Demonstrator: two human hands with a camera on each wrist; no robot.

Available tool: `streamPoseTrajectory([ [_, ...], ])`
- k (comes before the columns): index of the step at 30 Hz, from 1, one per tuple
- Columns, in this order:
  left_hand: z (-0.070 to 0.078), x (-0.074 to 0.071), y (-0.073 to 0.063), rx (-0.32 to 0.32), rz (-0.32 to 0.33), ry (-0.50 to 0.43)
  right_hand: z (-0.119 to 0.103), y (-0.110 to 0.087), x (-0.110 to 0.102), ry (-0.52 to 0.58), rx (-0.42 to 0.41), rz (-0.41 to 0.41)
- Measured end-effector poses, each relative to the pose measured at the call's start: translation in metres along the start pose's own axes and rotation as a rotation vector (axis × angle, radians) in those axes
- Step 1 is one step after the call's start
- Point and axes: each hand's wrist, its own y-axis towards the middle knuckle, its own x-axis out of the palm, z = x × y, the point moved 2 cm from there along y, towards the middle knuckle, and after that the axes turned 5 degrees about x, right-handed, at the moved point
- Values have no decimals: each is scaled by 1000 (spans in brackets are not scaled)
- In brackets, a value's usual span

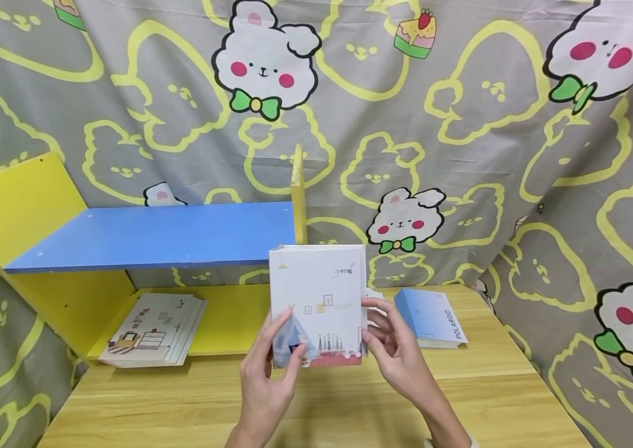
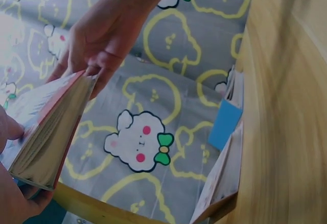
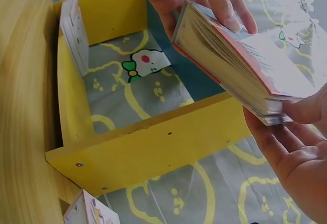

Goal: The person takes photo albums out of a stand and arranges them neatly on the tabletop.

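A thick white book (image 1: 316, 280) with small drawings and a red strip along its cover's bottom is held upright above the table. My left hand (image 1: 265, 376) grips its left lower side, thumb and a finger on the front cover. My right hand (image 1: 400, 348) pinches its right edge. In the left wrist view, the book's page block (image 2: 51, 132) shows between its covers. The right wrist view shows the book (image 3: 230, 60) tilted, with fingers of the left hand (image 3: 214, 1) over the cover and the right hand (image 3: 301, 155) at the near corner.
A yellow and blue shelf (image 1: 171, 233) stands at the left. Several white books (image 1: 154, 326) lie stacked on its lower yellow board. A blue and white POLAROID book (image 1: 431, 317) lies on the wooden table (image 1: 495, 386) at the right. A patterned curtain (image 1: 350, 124) hangs behind.
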Motion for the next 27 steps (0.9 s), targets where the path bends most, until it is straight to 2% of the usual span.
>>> streamPoseTrajectory([
  [3,0,2,1,-12,-4,-23,-1,0,-3,10,9,2],
  [9,1,5,3,-40,-15,-133,-1,-1,-11,27,35,9],
  [19,1,11,8,-125,-29,-260,-3,-3,-26,12,71,25],
  [27,-3,16,7,-180,-38,-330,-2,-3,-35,5,32,33],
])
